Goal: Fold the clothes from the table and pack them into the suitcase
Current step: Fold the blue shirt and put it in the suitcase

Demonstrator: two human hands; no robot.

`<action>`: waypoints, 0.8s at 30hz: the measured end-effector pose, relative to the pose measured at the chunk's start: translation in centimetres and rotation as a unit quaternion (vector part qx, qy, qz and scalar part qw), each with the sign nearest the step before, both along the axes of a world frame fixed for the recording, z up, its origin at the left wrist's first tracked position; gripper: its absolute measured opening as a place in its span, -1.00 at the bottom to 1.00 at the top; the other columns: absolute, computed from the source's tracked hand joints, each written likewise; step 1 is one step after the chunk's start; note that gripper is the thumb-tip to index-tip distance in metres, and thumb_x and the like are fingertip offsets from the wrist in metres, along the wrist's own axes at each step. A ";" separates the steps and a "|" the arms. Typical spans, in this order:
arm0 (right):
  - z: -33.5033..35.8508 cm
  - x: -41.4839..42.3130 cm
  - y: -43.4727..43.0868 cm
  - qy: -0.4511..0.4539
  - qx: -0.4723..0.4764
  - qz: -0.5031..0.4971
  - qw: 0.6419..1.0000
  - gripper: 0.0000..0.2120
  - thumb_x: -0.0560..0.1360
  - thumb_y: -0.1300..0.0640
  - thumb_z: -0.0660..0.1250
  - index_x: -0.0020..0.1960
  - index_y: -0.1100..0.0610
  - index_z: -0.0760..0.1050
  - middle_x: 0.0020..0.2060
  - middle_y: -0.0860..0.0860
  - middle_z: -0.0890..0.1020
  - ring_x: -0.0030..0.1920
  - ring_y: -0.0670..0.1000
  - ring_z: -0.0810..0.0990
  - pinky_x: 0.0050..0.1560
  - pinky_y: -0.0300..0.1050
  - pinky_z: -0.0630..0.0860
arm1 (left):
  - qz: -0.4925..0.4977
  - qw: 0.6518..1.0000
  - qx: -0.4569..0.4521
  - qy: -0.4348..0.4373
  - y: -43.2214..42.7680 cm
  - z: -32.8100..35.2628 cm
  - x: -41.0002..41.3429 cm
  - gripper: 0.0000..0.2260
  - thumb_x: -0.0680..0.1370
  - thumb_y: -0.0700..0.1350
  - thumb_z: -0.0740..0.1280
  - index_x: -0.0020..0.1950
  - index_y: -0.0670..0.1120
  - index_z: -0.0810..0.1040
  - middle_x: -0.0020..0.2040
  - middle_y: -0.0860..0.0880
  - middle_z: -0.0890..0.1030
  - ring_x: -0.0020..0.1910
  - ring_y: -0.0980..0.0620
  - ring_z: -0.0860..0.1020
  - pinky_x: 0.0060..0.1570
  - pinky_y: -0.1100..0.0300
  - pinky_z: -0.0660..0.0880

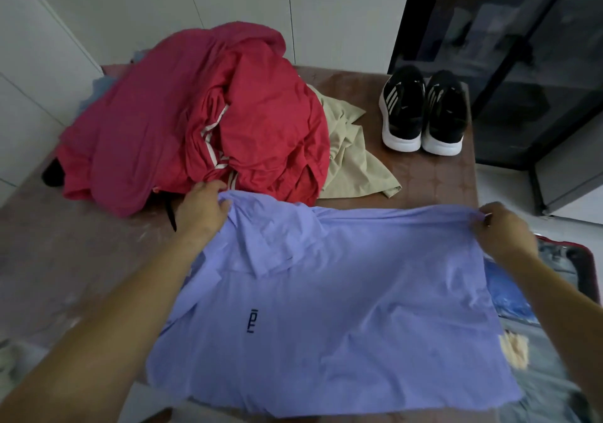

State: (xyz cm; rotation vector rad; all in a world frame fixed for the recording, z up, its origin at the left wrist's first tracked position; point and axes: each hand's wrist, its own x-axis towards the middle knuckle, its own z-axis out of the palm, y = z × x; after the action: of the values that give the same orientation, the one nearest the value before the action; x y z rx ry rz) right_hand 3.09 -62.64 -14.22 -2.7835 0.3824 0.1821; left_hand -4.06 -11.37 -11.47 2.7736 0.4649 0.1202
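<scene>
While both hands are holding the lavender shirt [326,308] spread over the near part of the table [434,181], a small dark logo [252,320] is showing on its chest, turned sideways and too stylised to read for certain. The left hand [202,207] is gripping the shirt's far left corner, its fingers [225,205] curling into bunched cloth. The right hand [502,230] is pinching the far right corner, its fingers clenching on the hem.

White stripes are showing on a garment in the pile of red clothes [195,119] just behind the left hand, and on the sides of the black sneakers [424,112] standing together at the far right of the table. A beige garment [352,161] is sticking out from under the pile, between it and the sneakers.

The brown table top is looking scuffed and dusty. White cupboards [228,4] are running along the back and left walls, and a dark glass cabinet [538,63] is standing at the right.

The suitcase [584,266], red-rimmed, is lying open at the lower right, the shirt's right side covering part of it. Bare table is showing left of the shirt and between the shirt and the sneakers.
</scene>
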 end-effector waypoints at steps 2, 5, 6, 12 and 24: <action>-0.3 -1.8 -0.1 0.013 0.029 0.022 0.999 -0.61 0.44 0.04 0.37 0.23 0.10 0.41 0.10 0.23 0.54 0.04 0.28 0.56 0.04 0.15 0.50 | -0.028 0.999 -0.020 -0.022 -1.0 -0.1 -1.9 -0.62 0.42 -0.22 0.46 0.20 -0.25 0.52 0.11 -0.29 0.54 0.13 -0.30 0.49 0.11 -0.08 0.40; -0.4 -7.1 -0.3 0.018 0.050 0.044 0.998 -0.55 0.39 0.06 0.45 0.24 0.07 0.44 0.12 0.21 0.52 0.00 0.27 0.58 0.00 0.18 0.52 | -0.126 0.990 -0.041 -0.042 -2.8 -0.4 -8.4 -0.60 0.46 0.01 0.43 0.18 -0.21 0.54 0.12 -0.16 0.55 0.16 -0.13 0.48 0.14 0.04 0.38; -0.3 -9.4 -0.1 0.011 0.050 0.056 0.997 -0.57 0.38 0.09 0.47 0.22 0.08 0.48 0.10 0.22 0.53 -0.02 0.29 0.59 -0.02 0.19 0.52 | -0.159 0.985 -0.067 -0.029 -3.4 -0.5 -11.1 -0.56 0.48 0.17 0.33 0.16 -0.17 0.55 0.11 -0.06 0.54 0.15 -0.01 0.46 0.15 0.14 0.37; -1.4 -21.4 2.2 -0.168 0.038 0.350 0.921 -0.66 0.42 -0.23 0.21 0.08 -0.06 0.42 0.01 0.02 0.57 -0.01 0.06 0.51 -0.02 -0.02 0.37 | -0.284 0.956 -0.047 0.049 -4.2 -4.0 -24.4 -0.48 0.34 0.37 0.31 0.16 0.10 0.45 0.15 0.18 0.41 0.12 0.19 0.42 0.10 0.35 0.31; -2.4 -24.5 16.1 -0.178 0.050 0.609 0.771 -0.47 0.27 -0.33 0.27 0.13 -0.06 0.47 0.04 -0.05 0.60 0.04 -0.01 0.51 0.29 0.03 0.25 | -0.279 0.960 0.039 0.002 -0.5 -5.5 -26.9 -0.55 0.58 0.26 0.08 0.18 0.00 0.57 0.23 0.04 0.54 0.20 0.11 0.44 0.14 0.25 0.36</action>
State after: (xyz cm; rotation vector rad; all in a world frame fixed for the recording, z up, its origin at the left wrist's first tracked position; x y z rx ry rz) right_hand -21.39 -46.51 -16.64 -2.3928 -1.4959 -0.0529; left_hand -30.96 -11.85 -16.93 2.8612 -0.3361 -0.0022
